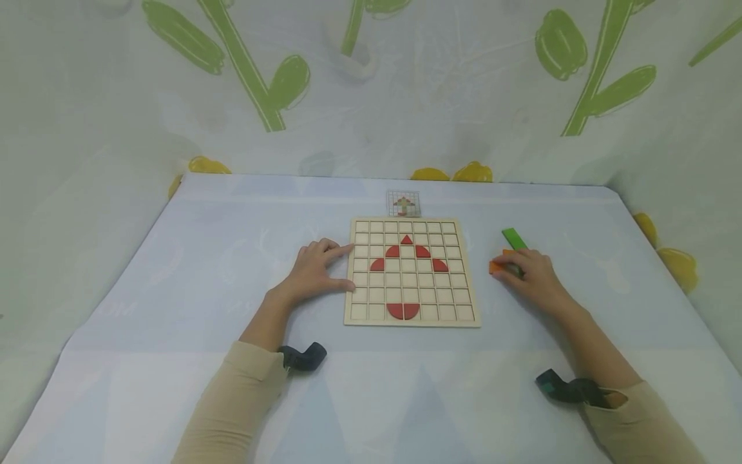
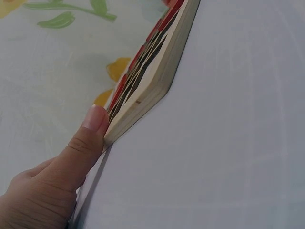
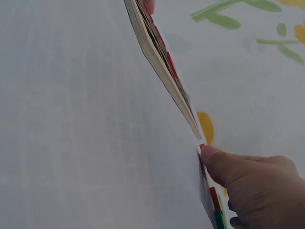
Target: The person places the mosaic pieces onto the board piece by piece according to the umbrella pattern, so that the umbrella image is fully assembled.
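A square wooden grid board point(image 1: 416, 281) lies on the table with several red pieces in its cells. Those include a small triangle point(image 1: 406, 240), quarter-round pieces up both sides, and two forming a half circle point(image 1: 403, 311) near the bottom. My left hand point(image 1: 312, 270) touches the board's left edge, thumb and index finger spread apart; its thumb point(image 2: 96, 119) shows against the rim. Right of the board, my right hand point(image 1: 534, 277) pinches a small orange piece point(image 1: 494, 267) by thumb and fingertips. Another orange piece point(image 1: 507, 252) and a green strip point(image 1: 514, 238) lie there, partly hidden by the fingers.
A small pattern card point(image 1: 403, 203) with a printed grid lies just behind the board. The pale table point(image 1: 174, 290) has a leaf-printed curtain point(image 1: 440, 96) behind it. Dark wrist-worn devices point(image 1: 304, 357) sit on both forearms.
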The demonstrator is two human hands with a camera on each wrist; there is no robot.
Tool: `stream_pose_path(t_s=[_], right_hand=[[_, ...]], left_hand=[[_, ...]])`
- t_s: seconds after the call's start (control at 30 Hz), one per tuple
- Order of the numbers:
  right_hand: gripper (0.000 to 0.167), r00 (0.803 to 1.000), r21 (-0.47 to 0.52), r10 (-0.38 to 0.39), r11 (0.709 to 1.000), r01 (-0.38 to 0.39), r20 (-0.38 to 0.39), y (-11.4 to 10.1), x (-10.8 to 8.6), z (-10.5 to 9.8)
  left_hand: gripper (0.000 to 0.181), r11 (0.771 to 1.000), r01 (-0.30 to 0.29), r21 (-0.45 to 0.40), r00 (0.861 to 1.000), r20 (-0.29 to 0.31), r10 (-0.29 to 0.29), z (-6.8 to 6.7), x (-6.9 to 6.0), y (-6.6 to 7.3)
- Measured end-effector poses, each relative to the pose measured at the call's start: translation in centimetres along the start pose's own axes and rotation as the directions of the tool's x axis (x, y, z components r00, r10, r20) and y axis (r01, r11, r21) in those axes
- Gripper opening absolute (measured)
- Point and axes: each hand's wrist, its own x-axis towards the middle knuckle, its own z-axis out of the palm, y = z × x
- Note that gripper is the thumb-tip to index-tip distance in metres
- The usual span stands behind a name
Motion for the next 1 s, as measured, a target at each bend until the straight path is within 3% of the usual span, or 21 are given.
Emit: stream_pose_path(t_s=[0.47, 0.67, 1.0], right_hand=[[0.024, 0.996, 0.07, -0.08, 0.994, 0.082, -0.03, -1.3, 1.5, 0.9], [0.025, 0.99, 0.064, -0.128, 0.989, 0.131, -0.061, -1.9, 1.9, 1.2], [0.028, 0.998, 0.092, -0.06, 0.994, 0.058, 0.02, -4.0, 2.9, 2.0]], left_hand=[[0.088, 0.999, -0.047, -0.012, 0.998, -0.039, 0.046, 0.2, 0.0, -0.2], [0.086, 1.0, -0.01, -0.021, 1.0, -0.015, 0.01, 0.0, -0.1, 0.0], [0.086, 1.0, 0.007, -0.006, 1.0, 0.001, -0.007, 0.0, 0.1, 0.0]])
